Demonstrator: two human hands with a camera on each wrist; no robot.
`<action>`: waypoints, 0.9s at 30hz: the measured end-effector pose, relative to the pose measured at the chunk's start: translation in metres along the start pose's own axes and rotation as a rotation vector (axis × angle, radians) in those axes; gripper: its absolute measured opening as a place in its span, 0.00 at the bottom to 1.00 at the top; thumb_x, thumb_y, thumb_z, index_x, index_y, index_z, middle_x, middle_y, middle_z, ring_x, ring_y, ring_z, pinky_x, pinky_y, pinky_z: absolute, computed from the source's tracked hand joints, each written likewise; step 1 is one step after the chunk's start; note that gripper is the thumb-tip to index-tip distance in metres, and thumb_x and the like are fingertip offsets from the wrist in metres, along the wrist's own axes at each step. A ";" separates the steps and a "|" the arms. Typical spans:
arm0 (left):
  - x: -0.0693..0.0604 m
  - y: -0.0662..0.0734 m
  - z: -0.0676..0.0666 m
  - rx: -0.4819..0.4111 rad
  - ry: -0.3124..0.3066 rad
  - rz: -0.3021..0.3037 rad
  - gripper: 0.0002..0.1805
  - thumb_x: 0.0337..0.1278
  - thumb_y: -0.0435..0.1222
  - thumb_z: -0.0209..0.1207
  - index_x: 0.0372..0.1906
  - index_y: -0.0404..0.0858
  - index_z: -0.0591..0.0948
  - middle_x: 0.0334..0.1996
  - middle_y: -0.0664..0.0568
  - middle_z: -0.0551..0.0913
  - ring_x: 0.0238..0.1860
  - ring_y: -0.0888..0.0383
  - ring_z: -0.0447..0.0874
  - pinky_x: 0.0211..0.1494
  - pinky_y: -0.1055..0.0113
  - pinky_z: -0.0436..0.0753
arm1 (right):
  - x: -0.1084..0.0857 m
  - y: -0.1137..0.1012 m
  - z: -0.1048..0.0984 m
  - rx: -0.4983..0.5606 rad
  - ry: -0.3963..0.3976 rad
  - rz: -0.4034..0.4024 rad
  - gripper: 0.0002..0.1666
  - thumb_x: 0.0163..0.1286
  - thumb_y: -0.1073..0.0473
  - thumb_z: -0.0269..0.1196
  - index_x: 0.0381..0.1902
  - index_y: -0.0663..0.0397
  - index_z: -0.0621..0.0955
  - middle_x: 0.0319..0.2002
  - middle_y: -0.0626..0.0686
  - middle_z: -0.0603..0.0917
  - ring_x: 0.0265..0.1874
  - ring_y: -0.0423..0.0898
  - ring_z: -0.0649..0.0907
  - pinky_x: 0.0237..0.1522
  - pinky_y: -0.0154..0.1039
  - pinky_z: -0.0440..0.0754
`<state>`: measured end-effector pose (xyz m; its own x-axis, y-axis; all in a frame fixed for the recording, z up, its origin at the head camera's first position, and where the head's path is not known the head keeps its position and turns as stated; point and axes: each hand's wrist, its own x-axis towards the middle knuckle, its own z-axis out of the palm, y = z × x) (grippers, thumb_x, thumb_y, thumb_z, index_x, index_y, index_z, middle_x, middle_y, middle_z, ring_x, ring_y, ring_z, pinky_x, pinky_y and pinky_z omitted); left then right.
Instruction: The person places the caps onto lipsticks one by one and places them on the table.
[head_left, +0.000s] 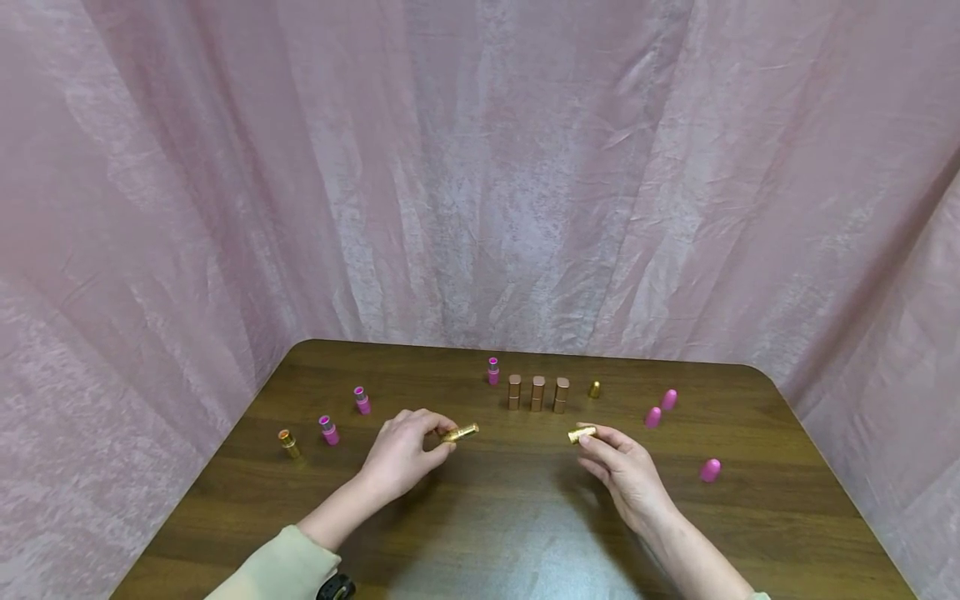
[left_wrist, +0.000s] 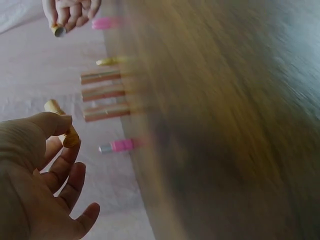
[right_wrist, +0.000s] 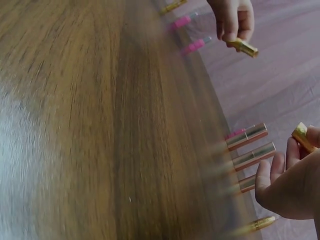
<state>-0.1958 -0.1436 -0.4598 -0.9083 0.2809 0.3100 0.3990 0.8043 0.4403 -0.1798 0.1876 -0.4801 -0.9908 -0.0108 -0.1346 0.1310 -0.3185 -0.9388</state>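
Above the middle of the table, my left hand [head_left: 403, 450] pinches a slim gold lipstick tube [head_left: 463, 432] between thumb and fingers, its free end pointing right. My right hand [head_left: 628, 477] holds a short gold lipstick cap [head_left: 581, 434], tilted toward the left hand. In the left wrist view the cap [left_wrist: 59, 31] shows a hollow end. The two gold pieces are apart, with a gap between the hands. Three closed rose-gold lipsticks [head_left: 537, 393] stand upright in a row behind the hands. A gold cap [head_left: 595, 389] stands to their right.
Uncapped pink lipsticks [head_left: 328, 430] and an uncapped gold lipstick [head_left: 288, 444] stand at the left. Another pink lipstick [head_left: 492, 371] stands at the back. Three pink caps [head_left: 710, 471] stand at the right. Pink curtains [head_left: 525, 183] hang behind the wooden table [head_left: 510, 525].
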 end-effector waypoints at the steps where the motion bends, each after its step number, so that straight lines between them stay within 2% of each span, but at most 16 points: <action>1: 0.001 0.003 0.001 -0.002 -0.001 0.013 0.10 0.55 0.41 0.73 0.42 0.53 0.87 0.39 0.65 0.85 0.42 0.59 0.78 0.52 0.52 0.74 | 0.000 0.001 0.001 0.005 -0.001 -0.002 0.12 0.71 0.69 0.63 0.52 0.64 0.81 0.45 0.49 0.84 0.46 0.43 0.84 0.57 0.44 0.81; 6: 0.007 0.017 0.005 -0.012 -0.004 0.067 0.12 0.57 0.42 0.73 0.46 0.51 0.88 0.40 0.63 0.85 0.43 0.60 0.77 0.52 0.53 0.74 | 0.002 0.005 0.006 0.033 0.026 -0.009 0.14 0.70 0.68 0.64 0.53 0.62 0.82 0.44 0.49 0.85 0.45 0.45 0.83 0.58 0.47 0.81; 12: 0.020 0.032 0.008 0.014 -0.018 0.124 0.09 0.57 0.43 0.73 0.42 0.52 0.86 0.42 0.62 0.85 0.45 0.58 0.77 0.53 0.52 0.73 | 0.003 0.007 0.015 0.072 0.059 -0.006 0.17 0.71 0.67 0.64 0.56 0.66 0.79 0.42 0.48 0.84 0.45 0.46 0.83 0.58 0.47 0.80; 17: 0.030 0.044 0.010 0.082 -0.039 0.192 0.08 0.59 0.45 0.72 0.43 0.52 0.87 0.43 0.62 0.84 0.47 0.56 0.78 0.55 0.52 0.74 | 0.002 0.011 0.022 0.095 0.060 0.006 0.10 0.71 0.67 0.64 0.49 0.59 0.81 0.40 0.48 0.85 0.48 0.48 0.82 0.57 0.45 0.81; 21: 0.034 0.051 0.012 0.109 -0.053 0.206 0.09 0.60 0.45 0.71 0.44 0.52 0.88 0.42 0.62 0.84 0.47 0.57 0.78 0.57 0.52 0.74 | 0.002 0.014 0.028 0.119 0.055 0.011 0.07 0.71 0.68 0.64 0.45 0.56 0.82 0.40 0.48 0.85 0.46 0.47 0.83 0.55 0.44 0.81; 27: 0.037 0.059 0.015 0.100 -0.075 0.194 0.09 0.60 0.45 0.71 0.44 0.52 0.87 0.42 0.62 0.85 0.46 0.57 0.77 0.58 0.52 0.74 | 0.002 0.018 0.034 0.130 0.045 0.007 0.14 0.69 0.68 0.64 0.52 0.60 0.82 0.39 0.47 0.85 0.44 0.45 0.83 0.53 0.44 0.82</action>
<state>-0.2080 -0.0782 -0.4351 -0.8243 0.4703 0.3150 0.5557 0.7784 0.2919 -0.1806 0.1493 -0.4863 -0.9870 0.0276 -0.1580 0.1300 -0.4391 -0.8890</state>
